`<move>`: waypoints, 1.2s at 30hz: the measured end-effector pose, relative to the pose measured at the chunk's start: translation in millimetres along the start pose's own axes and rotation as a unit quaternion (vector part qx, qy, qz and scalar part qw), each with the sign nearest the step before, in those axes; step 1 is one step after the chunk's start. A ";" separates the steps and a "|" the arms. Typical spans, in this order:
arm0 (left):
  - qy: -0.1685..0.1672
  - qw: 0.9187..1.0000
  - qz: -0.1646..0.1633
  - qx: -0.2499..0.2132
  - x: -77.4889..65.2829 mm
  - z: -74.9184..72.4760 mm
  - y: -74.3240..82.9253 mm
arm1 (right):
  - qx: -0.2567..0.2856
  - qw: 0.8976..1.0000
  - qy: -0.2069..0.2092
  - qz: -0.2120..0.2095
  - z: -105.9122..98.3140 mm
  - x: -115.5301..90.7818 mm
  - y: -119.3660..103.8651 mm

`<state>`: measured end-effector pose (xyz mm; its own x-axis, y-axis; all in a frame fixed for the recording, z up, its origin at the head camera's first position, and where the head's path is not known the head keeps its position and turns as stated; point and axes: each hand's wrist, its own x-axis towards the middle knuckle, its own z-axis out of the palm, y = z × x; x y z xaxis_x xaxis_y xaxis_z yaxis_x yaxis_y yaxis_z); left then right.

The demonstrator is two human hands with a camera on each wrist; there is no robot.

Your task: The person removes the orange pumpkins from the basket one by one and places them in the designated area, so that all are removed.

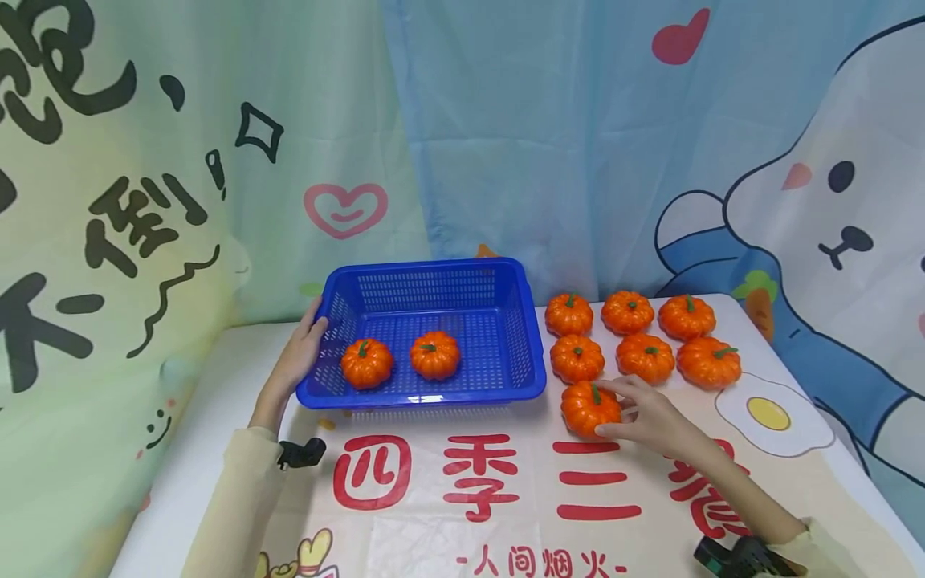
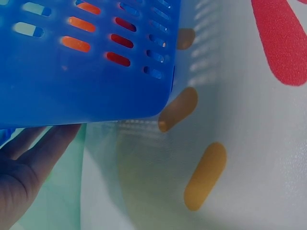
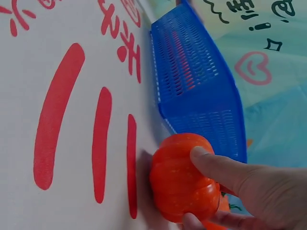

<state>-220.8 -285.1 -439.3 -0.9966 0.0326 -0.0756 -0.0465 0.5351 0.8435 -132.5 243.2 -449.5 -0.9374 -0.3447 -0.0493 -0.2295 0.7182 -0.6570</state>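
A blue plastic basket (image 1: 426,396) stands on the table, with two small orange pumpkins inside, one left (image 1: 367,364) and one nearer the middle (image 1: 436,356). Against the basket's left side lies my left hand (image 1: 298,353), its fingers fairly straight along the outer wall; the left wrist view shows this hand (image 2: 29,172) by the basket's edge. To the right of the basket, my right hand (image 1: 650,413) holds a pumpkin (image 1: 587,409) between thumb and fingers. The right wrist view has the thumb on this pumpkin (image 3: 180,177), with the other fingers partly hidden.
Several more pumpkins stand in two rows right of the basket, including a back one (image 1: 627,311) and a front one (image 1: 645,358). The printed cloth (image 1: 535,474) covers the table. A patterned curtain (image 1: 506,177) hangs close behind the basket.
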 end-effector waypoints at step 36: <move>-0.005 1.000 -0.003 -0.010 1.0 0.6 -1.4 | -0.020 0.999 0.030 -0.013 -20.7 -27.0 -44.1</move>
<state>-221.7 -285.3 -440.8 -0.9956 0.0370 -0.0859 -0.0544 0.5189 0.8531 -102.5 233.4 -403.6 -0.9449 -0.3272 0.0126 -0.2624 0.7335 -0.6270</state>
